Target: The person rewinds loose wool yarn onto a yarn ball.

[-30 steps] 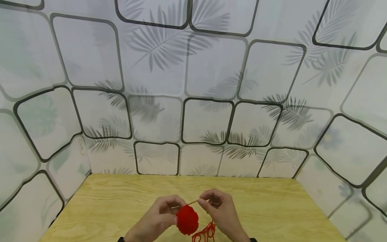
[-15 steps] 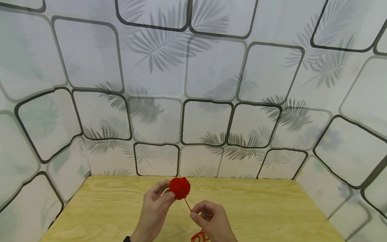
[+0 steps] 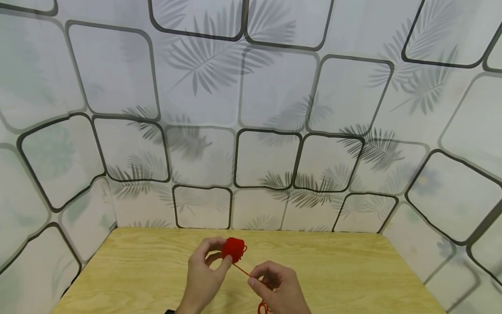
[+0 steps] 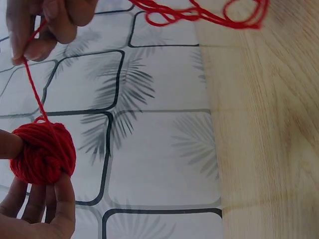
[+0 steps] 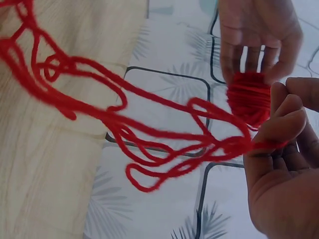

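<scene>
A red ball of yarn [image 3: 233, 250] is held up over the table in my left hand [image 3: 205, 272], between thumb and fingers. In the left wrist view the wound strands of the yarn ball [image 4: 45, 154] show clearly. One taut strand [image 3: 241, 270] runs from it to my right hand [image 3: 276, 283], whose thumb and forefinger pinch it. Below the right hand hangs loose, looped yarn [image 3: 263, 308], mostly cut off in the head view. The right wrist view shows this tangle of loose yarn [image 5: 149, 134] stretching away from the right hand [image 5: 284, 164].
Both hands are above a light wood-grain table [image 3: 353, 270]. Behind it and at both sides stand pale walls or sheets [image 3: 270, 159] printed with rounded squares and grey leaves.
The left hand has lifted the yarn ball up and away, and tilted it. The strand now slants down to the right hand, which has shifted slightly lower. Less loose yarn shows.
</scene>
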{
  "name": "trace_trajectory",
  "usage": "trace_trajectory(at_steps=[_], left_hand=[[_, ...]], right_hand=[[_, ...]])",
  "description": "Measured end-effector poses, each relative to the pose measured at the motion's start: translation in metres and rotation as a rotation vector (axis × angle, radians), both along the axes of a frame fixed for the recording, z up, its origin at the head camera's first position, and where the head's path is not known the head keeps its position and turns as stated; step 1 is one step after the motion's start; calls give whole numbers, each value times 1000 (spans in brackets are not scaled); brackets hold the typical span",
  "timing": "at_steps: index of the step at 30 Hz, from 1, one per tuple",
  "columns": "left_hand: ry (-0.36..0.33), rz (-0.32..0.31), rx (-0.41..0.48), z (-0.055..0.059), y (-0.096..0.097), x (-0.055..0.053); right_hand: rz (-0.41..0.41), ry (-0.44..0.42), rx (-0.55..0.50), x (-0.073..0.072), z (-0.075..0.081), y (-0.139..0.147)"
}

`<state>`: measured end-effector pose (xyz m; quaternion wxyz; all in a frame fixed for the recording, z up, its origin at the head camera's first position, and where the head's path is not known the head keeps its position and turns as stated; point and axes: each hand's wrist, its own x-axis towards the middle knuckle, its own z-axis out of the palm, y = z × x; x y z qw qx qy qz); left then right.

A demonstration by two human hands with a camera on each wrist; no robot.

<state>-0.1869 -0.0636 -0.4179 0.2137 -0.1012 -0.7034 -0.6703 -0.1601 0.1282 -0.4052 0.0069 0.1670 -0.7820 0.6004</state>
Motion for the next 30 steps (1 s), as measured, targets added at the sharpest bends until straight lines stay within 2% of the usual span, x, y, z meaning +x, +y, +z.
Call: trace_trajectory(at_steps=[3, 6, 9, 13, 18, 23, 30], left_hand=[[-4, -8, -69, -4, -1, 0], [-36, -59, -143, -7, -3, 0], [-92, -169, -199, -8, -6, 1], [-168, -372, -217, -8, -12, 0], [-230, -610, -140, -9, -17, 0], [-249, -779, -29, -9, -22, 2], [-130, -995, 165, -7, -23, 3]], right_hand=[[-13, -22, -20, 1, 6, 2], [-34, -36, -36, -1, 10, 4], [-61, -25, -46, -4, 12, 6], [-99, 5, -61, -10, 13, 8], [-140, 28, -92, -18, 14, 13], [-154, 21, -114, -26, 14, 17], [-153, -13, -130, -31, 9, 19]])
